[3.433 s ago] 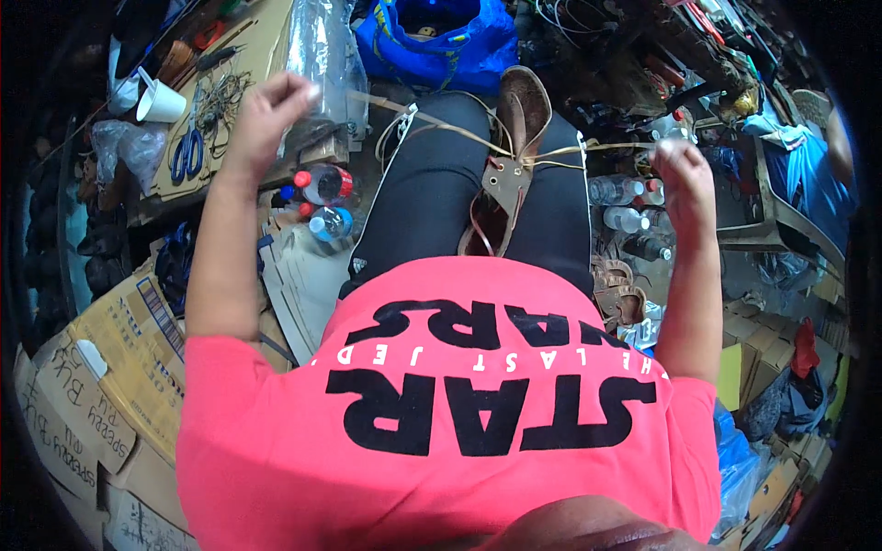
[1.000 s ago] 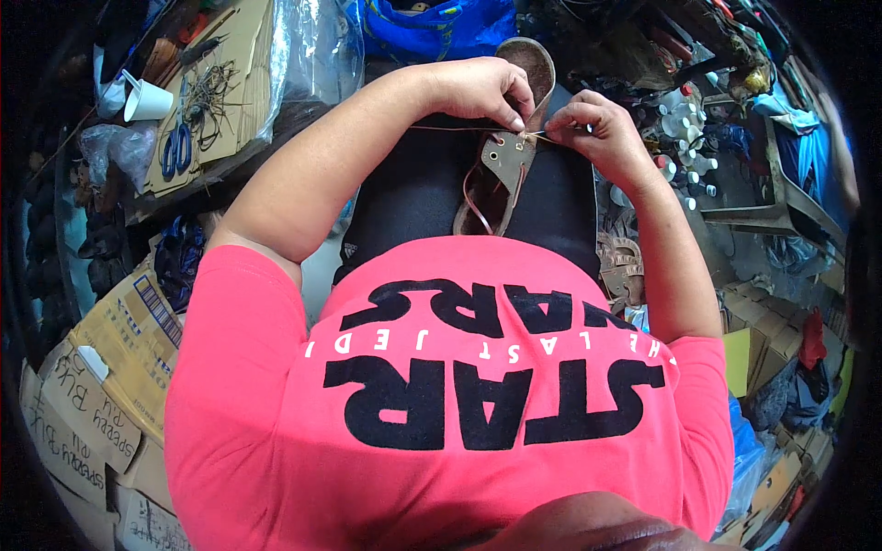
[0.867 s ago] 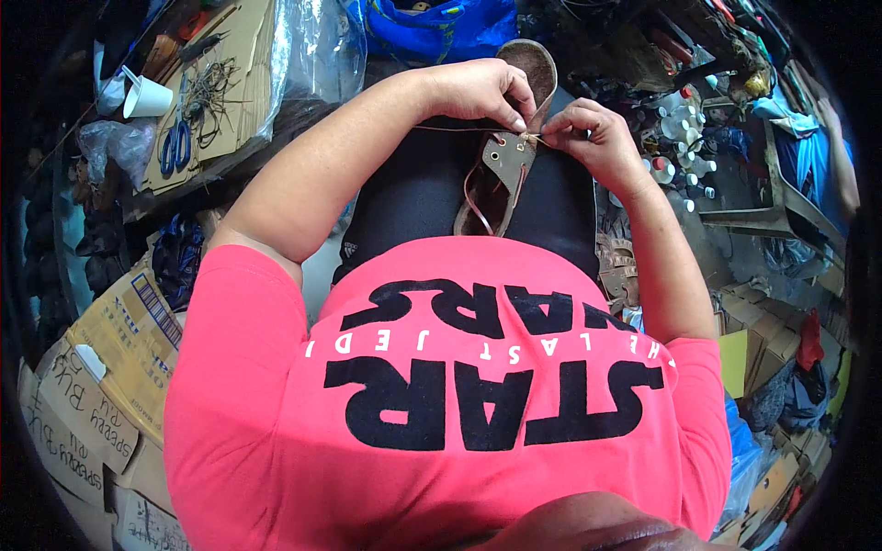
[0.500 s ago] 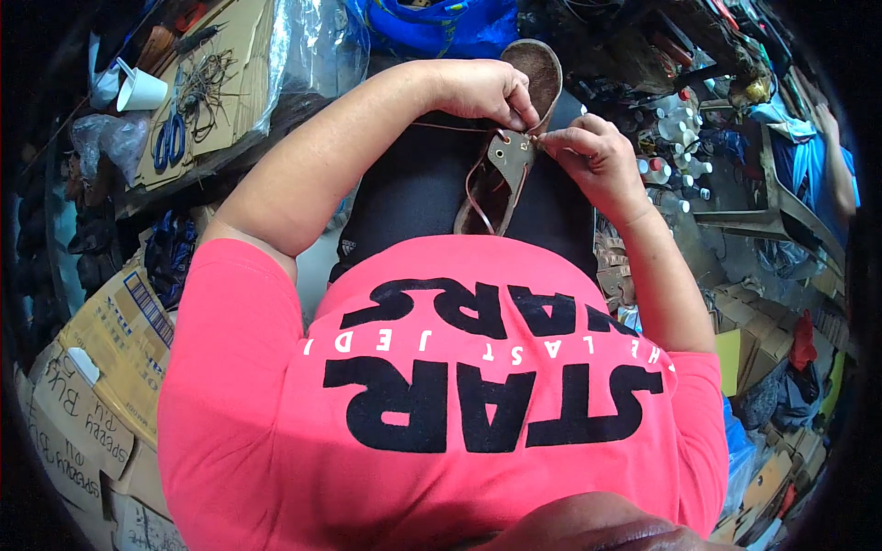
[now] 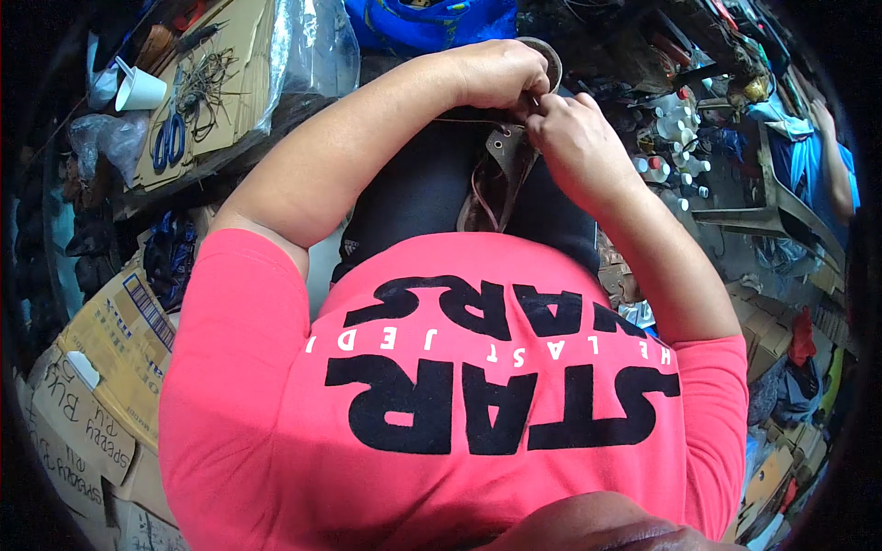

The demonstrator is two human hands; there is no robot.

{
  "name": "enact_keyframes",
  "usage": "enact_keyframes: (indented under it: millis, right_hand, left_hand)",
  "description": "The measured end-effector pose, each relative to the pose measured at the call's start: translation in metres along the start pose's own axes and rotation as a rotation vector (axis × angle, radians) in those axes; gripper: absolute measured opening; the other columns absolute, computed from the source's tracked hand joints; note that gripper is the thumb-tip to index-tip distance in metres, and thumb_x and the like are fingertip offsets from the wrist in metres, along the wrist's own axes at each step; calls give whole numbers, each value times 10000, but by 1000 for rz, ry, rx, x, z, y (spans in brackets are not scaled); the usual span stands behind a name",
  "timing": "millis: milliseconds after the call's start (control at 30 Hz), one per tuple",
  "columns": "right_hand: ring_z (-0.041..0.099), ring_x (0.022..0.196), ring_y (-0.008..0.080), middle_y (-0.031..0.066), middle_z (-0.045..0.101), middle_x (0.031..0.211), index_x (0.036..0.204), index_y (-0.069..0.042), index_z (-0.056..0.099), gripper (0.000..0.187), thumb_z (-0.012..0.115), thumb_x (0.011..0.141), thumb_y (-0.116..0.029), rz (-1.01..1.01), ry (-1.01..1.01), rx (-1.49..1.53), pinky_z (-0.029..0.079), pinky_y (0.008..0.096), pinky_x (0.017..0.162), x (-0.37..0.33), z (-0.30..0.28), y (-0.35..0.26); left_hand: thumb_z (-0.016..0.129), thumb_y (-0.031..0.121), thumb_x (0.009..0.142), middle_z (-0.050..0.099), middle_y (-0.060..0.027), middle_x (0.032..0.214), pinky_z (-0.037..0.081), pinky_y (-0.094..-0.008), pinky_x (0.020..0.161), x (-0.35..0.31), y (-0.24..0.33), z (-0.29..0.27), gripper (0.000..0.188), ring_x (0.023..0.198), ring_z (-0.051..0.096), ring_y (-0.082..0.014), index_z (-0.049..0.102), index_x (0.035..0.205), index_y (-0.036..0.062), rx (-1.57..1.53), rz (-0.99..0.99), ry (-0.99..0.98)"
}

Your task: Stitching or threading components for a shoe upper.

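A brown shoe [image 5: 502,154] lies between my thighs, with its fuzzy-lined far end [image 5: 551,61] showing past my hands. A reddish-brown shoelace [image 5: 480,195] loops down inside it, near a flap with metal eyelets. Over the shoe, the fingertips of both hands meet. My left hand [image 5: 503,77] is closed in a pinch, and a thin strand of lace runs to it from the left. My right hand [image 5: 577,140] has its thumb and fingers pressed together against the left fingertips. What lies between the right fingers is hidden.
At the left, blue-handled scissors [image 5: 169,142], a tangle of cords [image 5: 204,87] and a white cup [image 5: 141,89] rest by stacked cardboard [image 5: 241,64]. A blue bag [image 5: 441,26] lies ahead. White bottles [image 5: 678,129] and another person's arm [image 5: 834,161] are at the right.
My right hand has moved up and left to meet my left hand, which has shifted slightly up and right. Both now cover more of the shoe's middle.
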State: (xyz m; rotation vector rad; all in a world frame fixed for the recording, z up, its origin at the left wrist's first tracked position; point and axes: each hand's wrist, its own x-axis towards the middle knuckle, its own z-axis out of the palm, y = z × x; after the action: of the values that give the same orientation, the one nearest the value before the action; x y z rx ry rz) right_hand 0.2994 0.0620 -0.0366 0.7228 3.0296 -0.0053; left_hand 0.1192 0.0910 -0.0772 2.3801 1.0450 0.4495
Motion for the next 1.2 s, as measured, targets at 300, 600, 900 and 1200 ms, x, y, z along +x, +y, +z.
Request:
enact_keyframes:
  millis: [300, 600, 900, 1200]
  right_hand:
    - [614, 800, 341, 174, 621, 831, 892, -31, 677, 134, 626, 795, -109, 219, 70, 443, 482, 405, 710, -8, 24, 12]
    - [526, 814, 180, 62, 512, 870, 914, -12, 628, 237, 721, 799, -197, 223, 56, 755, 433, 278, 739, -43, 29, 27]
    - [609, 942, 286, 151, 635, 948, 970, 19, 619, 414, 404, 998, -333, 743, 1000, 2175, 470, 455, 927, -32, 83, 65]
    - [293, 528, 128, -8, 297, 552, 653, -112, 387, 424, 372, 1010, -341, 390, 476, 2510, 348, 311, 631, -64, 63, 58]
  left_hand:
    - [785, 97, 612, 587, -92, 961, 502, -365, 775, -18, 8, 6, 395, 891, 605, -286, 669, 989, 120, 81, -149, 280]
    - [688, 251, 799, 658, -152, 913, 495, -360, 740, -120, 38, -6, 319, 828, 643, -259, 642, 1006, 13, -298, -473, 105]
    - [451, 460, 963, 637, -60, 860, 429, -253, 817, -112, 8, -9, 449, 810, 595, -117, 575, 757, 81, -1430, -373, 736]
    - [412, 416, 975, 404, -42, 583, 451, -407, 751, -113, -51, 22, 511, 629, 454, -226, 373, 546, 141, -2219, -126, 607]
